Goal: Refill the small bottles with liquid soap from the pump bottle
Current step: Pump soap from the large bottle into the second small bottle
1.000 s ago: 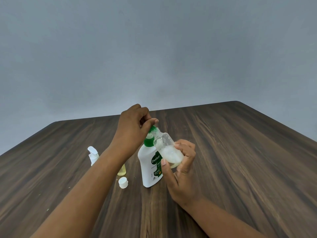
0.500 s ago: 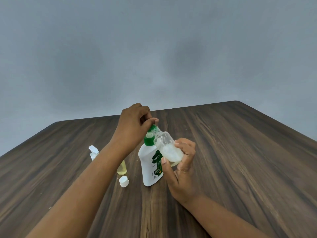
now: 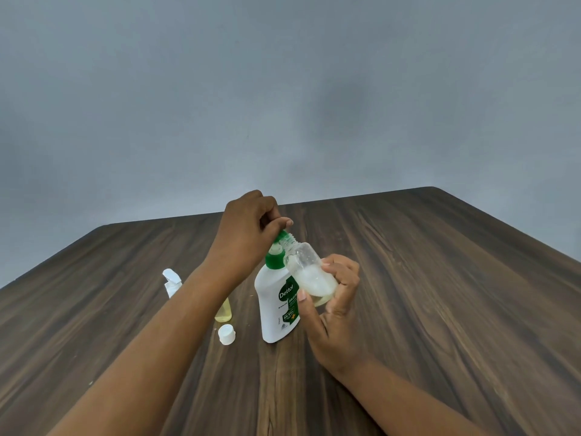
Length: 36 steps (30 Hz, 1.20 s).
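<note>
Grey, bare wall (image 3: 283,89) fills the upper half of the view. Below it lies a dark wood-grain counter (image 3: 440,309), whose far edge runs across the middle of the view and whose far right corner is rounded.

Two bare forearms reach in from the near edge and meet around the middle of the counter. The left hand (image 3: 245,237) sits highest. Its fingers are curled down over the green pump head (image 3: 277,247), with the thumb laid across the top. The right hand (image 3: 336,316) is lower and just to the right, thumb on the near side and fingers wrapped round the far side of the small bottle (image 3: 309,275), gripping its lower half.

The pump bottle (image 3: 276,309) stands upright on the counter near its middle, between the two hands. It is white, with a green collar and a green label that reads Dettol. The small bottle is clear and held off the counter, tilted so that its threaded open neck points up and left at the pump's spout. Whether neck and spout touch cannot be told. Pale foamy liquid sits in its lower part, with a yellowish layer at the bottom.

Toward the left edge, a white-topped bottle (image 3: 172,283) stands partly hidden behind the left forearm. A second small bottle (image 3: 224,311), holding yellow liquid, shows just past the same forearm, left of the pump bottle. A loose white cap (image 3: 226,334) lies on the counter just in front of it, apart from the pump bottle.
</note>
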Each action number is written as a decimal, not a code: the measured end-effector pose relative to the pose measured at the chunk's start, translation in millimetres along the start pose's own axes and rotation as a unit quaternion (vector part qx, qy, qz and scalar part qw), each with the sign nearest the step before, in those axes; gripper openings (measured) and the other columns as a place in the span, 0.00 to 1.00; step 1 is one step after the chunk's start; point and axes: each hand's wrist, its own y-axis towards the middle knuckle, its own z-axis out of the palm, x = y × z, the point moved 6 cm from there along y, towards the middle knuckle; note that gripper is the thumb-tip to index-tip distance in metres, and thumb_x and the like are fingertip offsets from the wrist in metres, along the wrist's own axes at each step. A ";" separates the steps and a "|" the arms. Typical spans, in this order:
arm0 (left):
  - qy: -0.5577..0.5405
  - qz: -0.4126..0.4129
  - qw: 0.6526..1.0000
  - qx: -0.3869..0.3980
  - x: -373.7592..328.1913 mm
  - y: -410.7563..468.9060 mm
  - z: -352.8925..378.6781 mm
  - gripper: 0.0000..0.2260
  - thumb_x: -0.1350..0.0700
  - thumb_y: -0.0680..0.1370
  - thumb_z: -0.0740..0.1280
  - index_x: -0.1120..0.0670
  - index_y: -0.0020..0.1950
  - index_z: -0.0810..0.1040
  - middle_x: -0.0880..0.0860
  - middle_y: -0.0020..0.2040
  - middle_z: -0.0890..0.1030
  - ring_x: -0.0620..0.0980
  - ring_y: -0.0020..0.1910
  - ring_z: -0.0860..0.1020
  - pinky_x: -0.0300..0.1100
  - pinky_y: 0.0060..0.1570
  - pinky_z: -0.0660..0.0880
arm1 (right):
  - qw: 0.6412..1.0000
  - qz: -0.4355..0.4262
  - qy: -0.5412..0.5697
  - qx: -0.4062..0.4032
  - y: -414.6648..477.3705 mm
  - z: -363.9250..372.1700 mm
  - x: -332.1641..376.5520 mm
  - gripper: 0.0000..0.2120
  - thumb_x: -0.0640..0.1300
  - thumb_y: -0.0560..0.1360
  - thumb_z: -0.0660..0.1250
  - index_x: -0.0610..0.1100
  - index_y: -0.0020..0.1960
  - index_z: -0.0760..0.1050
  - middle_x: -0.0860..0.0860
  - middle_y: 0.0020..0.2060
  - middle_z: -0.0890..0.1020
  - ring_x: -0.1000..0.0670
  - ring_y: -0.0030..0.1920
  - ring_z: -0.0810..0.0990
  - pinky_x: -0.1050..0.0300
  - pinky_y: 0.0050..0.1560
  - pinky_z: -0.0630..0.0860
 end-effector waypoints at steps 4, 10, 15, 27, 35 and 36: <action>-0.014 -0.017 0.999 -0.027 8.1 -10.2 0.8 0.13 0.57 0.73 0.71 0.54 0.30 0.71 0.46 0.30 0.69 0.43 0.31 0.69 0.29 0.33 0.64 | 1.000 -0.003 -0.002 0.012 -1.6 1.8 1.7 0.17 0.43 0.73 0.62 0.49 0.59 0.60 0.57 0.57 0.63 0.56 0.55 0.69 0.66 0.48 0.72; -0.016 -0.018 0.999 -0.025 6.3 -9.9 1.0 0.13 0.56 0.73 0.70 0.52 0.30 0.71 0.46 0.31 0.69 0.42 0.32 0.69 0.28 0.33 0.63 | 1.000 -0.001 0.002 0.010 -1.0 1.8 1.2 0.19 0.43 0.73 0.62 0.50 0.60 0.59 0.55 0.56 0.63 0.57 0.56 0.68 0.67 0.48 0.71; 0.000 -0.007 1.000 0.006 2.4 -1.4 -3.0 0.15 0.55 0.72 0.71 0.50 0.29 0.70 0.47 0.32 0.71 0.43 0.33 0.70 0.29 0.32 0.63 | 1.000 -0.003 0.004 0.012 -0.3 2.9 1.9 0.19 0.43 0.73 0.62 0.50 0.60 0.59 0.57 0.55 0.63 0.57 0.56 0.68 0.66 0.48 0.72; -0.013 -0.010 1.000 -0.025 4.3 -8.7 -1.4 0.13 0.56 0.73 0.71 0.53 0.31 0.72 0.45 0.31 0.69 0.42 0.32 0.69 0.28 0.33 0.64 | 1.000 0.001 0.001 0.012 -0.6 1.8 3.3 0.17 0.43 0.73 0.62 0.49 0.59 0.60 0.56 0.55 0.64 0.57 0.56 0.69 0.65 0.48 0.72; -0.011 -0.022 0.999 -0.023 11.1 -10.6 0.9 0.13 0.56 0.73 0.71 0.53 0.30 0.72 0.47 0.31 0.70 0.43 0.32 0.69 0.28 0.33 0.64 | 1.000 0.003 0.001 0.019 -1.3 3.4 3.3 0.17 0.44 0.73 0.62 0.49 0.59 0.60 0.55 0.55 0.64 0.56 0.55 0.69 0.61 0.47 0.74; -0.018 -0.031 0.999 -0.029 13.1 -12.8 2.0 0.12 0.57 0.73 0.71 0.54 0.31 0.73 0.47 0.31 0.70 0.43 0.31 0.69 0.28 0.33 0.64 | 1.000 0.006 0.000 0.022 -1.6 3.5 3.2 0.17 0.44 0.73 0.62 0.50 0.59 0.60 0.54 0.55 0.64 0.56 0.55 0.69 0.61 0.46 0.74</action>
